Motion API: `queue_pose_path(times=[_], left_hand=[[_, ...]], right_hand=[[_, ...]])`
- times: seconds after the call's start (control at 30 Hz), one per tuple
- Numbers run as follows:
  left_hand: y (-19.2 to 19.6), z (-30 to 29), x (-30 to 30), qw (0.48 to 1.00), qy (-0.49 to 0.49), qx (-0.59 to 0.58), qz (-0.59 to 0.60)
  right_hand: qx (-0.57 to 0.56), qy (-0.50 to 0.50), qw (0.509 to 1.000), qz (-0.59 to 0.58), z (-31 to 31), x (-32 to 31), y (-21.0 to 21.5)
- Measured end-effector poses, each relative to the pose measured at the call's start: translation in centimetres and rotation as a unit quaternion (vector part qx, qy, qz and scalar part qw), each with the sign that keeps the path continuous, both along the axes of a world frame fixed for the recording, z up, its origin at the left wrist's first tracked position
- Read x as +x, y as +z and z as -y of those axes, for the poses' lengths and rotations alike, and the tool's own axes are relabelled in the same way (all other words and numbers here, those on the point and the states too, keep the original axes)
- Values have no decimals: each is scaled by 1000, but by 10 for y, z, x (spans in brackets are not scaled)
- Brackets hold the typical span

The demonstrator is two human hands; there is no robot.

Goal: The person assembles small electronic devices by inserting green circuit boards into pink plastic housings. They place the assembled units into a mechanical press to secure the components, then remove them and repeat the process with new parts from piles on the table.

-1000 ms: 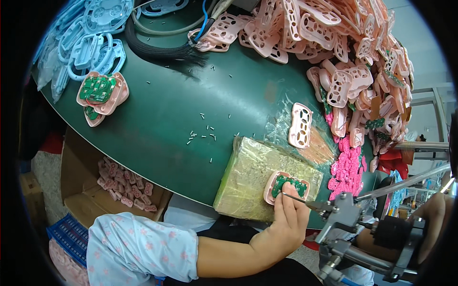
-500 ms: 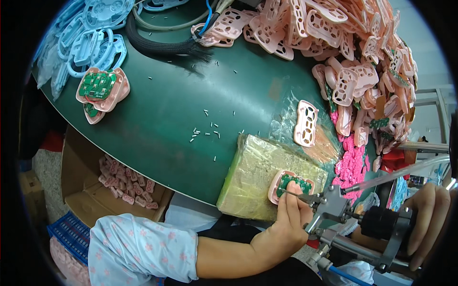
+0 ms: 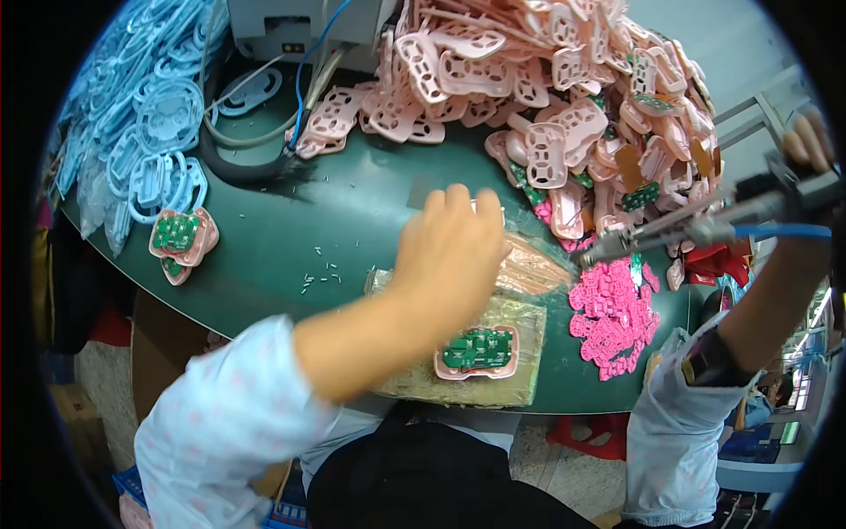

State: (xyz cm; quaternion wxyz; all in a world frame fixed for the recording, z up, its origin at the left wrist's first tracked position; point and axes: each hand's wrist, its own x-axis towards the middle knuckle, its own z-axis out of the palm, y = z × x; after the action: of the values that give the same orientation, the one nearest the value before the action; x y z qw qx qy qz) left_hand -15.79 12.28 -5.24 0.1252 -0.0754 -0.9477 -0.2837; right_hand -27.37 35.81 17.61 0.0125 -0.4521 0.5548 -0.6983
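My left hand (image 3: 451, 256) reaches over the far edge of the wrapped block, its fingers closed round a pale pink perforated cover (image 3: 503, 214); most of the cover is hidden behind the hand. On the block (image 3: 529, 353) lies a pink shell (image 3: 476, 374) with a green circuit board (image 3: 474, 349) facing up. Raised at the far right, my right hand (image 3: 806, 145) is wrapped round a metal screwdriver tool (image 3: 652, 236) with a blue hose. Its tip points left, above the bright pink parts and clear of the shell.
Pink covers (image 3: 476, 75) heap up at the back right, with bright pink rubber keypads (image 3: 612, 309) nearer. Loose screws (image 3: 322, 275) lie mid-table. Pink shells with boards (image 3: 183, 236) and light blue frames (image 3: 167, 115) are on the left. A black sleeved cable (image 3: 242, 172) curves near the back.
My left hand has left the board and moved to the cover beyond the block. My right hand has lifted the screwdriver up and away from the shell. The view has shifted.
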Motion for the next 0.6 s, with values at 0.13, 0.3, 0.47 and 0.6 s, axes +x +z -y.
queue_pose_path(times=[0.13,0.3,0.47,0.6], left_hand=[[-15,-8,-48,984,73,-49,156],[-31,5,-62,974,82,78,196],[-8,46,-20,869,25,413,271],[11,47,22,726,21,621,293]], right_hand=[[38,-45,998,-19,-8,-33,-18],[103,-317,941,-63,-26,15,-35],[481,-350,796,-109,-72,97,-117],[624,-267,687,-259,-83,114,-205]])
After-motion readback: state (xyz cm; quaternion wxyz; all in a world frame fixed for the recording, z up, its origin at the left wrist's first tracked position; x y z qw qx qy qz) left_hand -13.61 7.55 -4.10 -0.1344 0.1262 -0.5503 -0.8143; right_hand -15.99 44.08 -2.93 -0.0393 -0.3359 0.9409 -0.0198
